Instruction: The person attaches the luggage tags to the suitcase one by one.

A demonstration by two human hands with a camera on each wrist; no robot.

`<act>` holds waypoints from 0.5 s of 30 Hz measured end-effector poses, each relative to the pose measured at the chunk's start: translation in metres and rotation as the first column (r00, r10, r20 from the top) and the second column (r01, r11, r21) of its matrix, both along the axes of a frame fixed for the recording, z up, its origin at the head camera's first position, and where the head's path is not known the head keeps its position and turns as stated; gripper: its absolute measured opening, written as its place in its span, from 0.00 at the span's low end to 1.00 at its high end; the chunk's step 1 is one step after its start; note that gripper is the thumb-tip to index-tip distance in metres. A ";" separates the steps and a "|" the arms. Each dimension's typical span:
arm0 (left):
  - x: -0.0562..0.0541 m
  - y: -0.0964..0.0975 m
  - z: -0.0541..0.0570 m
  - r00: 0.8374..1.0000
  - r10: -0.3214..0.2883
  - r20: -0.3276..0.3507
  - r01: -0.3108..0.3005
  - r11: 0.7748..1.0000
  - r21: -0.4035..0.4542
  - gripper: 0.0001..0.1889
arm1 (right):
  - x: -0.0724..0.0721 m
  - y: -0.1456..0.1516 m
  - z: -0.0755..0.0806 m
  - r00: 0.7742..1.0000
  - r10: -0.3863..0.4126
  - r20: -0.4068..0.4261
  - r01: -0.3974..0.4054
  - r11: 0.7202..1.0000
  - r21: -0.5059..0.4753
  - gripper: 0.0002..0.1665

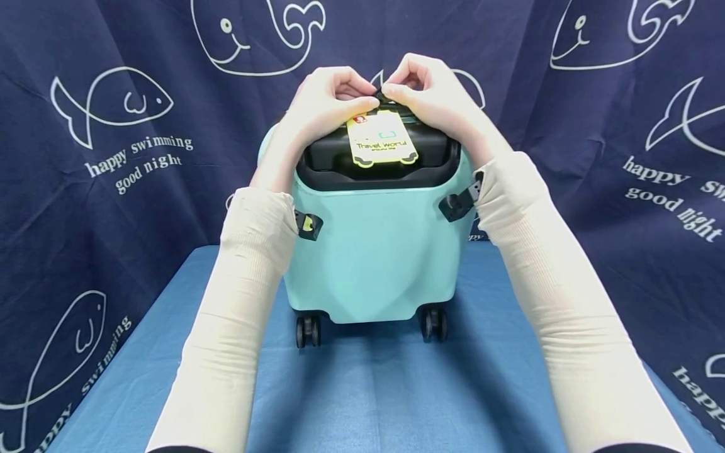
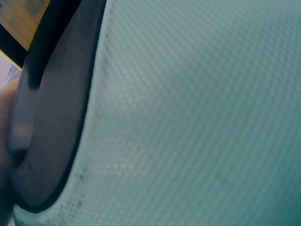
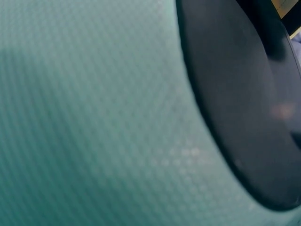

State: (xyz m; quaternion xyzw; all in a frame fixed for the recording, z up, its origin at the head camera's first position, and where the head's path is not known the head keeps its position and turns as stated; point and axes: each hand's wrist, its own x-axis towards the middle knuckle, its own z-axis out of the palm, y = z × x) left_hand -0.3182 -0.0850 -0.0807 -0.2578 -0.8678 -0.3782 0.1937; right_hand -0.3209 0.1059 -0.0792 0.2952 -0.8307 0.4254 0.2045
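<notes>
A mint-green suitcase (image 1: 374, 251) stands upright on its wheels, its black top panel and handle (image 1: 340, 148) facing up. Over the handle hangs a yellow-edged luggage tag (image 1: 382, 138) printed "Travel World". My left hand (image 1: 328, 100) pinches the tag's black strap (image 1: 385, 96) between thumb and fingers. From the other side, my right hand (image 1: 433, 94) pinches the same strap, its fingertips close to the left ones. The fingertips cover most of the strap. The left wrist view catches a corner of the tag (image 2: 21, 19) beside the black panel; textured suitcase shell (image 3: 94, 117) fills most of the right wrist view.
Under the suitcase lies a blue cloth (image 1: 368, 396) over the table. Behind and to both sides hangs a dark blue curtain (image 1: 187, 207) with white fish and whale drawings. Black wheels (image 1: 308, 331) show at the suitcase's bottom.
</notes>
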 end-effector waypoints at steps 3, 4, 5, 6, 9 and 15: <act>0.000 0.000 -0.001 1.000 0.002 0.000 -0.002 1.000 0.002 0.15 | 0.001 -0.001 0.000 1.000 0.003 0.008 -0.003 1.000 -0.019 0.03; 0.000 0.000 -0.001 1.000 0.003 -0.002 -0.003 1.000 0.002 0.15 | 0.001 -0.001 0.000 1.000 0.005 0.013 -0.005 1.000 -0.028 0.04; 0.000 0.000 -0.001 1.000 0.006 -0.004 -0.006 1.000 0.002 0.15 | 0.002 -0.001 0.000 1.000 0.010 0.021 -0.009 0.999 -0.039 0.05; 0.000 0.000 -0.001 1.000 0.007 -0.006 -0.007 1.000 0.003 0.15 | 0.002 -0.002 0.000 0.999 0.015 0.030 -0.014 0.999 -0.049 0.07; 0.000 -0.001 -0.001 1.000 0.011 -0.013 -0.011 1.000 0.005 0.15 | 0.004 -0.002 0.000 0.998 0.028 0.059 -0.024 0.998 -0.066 0.10; 0.001 -0.001 -0.001 1.000 0.002 -0.024 -0.002 1.000 0.010 0.15 | 0.004 -0.002 0.000 0.998 0.020 0.064 -0.017 0.998 -0.053 0.08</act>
